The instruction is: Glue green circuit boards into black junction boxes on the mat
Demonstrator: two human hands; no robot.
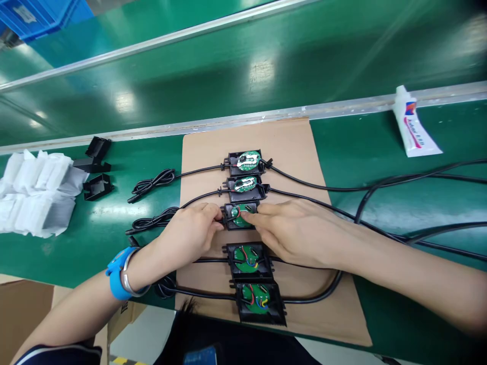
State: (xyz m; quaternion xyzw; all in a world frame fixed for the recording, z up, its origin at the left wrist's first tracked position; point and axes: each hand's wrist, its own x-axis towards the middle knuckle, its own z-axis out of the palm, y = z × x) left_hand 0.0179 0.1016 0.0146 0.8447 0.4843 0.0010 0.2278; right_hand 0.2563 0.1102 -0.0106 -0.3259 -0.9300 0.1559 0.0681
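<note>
Black middle housing (254, 207): 3rd of 5, on cardboard (207, 149).
Left hand (194, 229): fingers bunched at housing's 9 o'clock edge; cannot tell grip.
Right hand (299, 230): index finger extended onto circuit board (237, 221) from 3 o'clock; cannot tell grip.

The scene is brightly lit, apparently from overhead. Beyond the cardboard sheet (281, 139), the glossy green surface (190, 91) throws back pale, blotchy highlights and carries a broad dark band; another soft glare spot sits on the table (117, 218) left of the sheet. Farther left of it, the white packets (34, 172) look nearly washed out. Circuit boards (240, 259) on the sheet are fairly clear, fine details soft. Far right beyond the sheet, the corner darkens and blurs.
</note>
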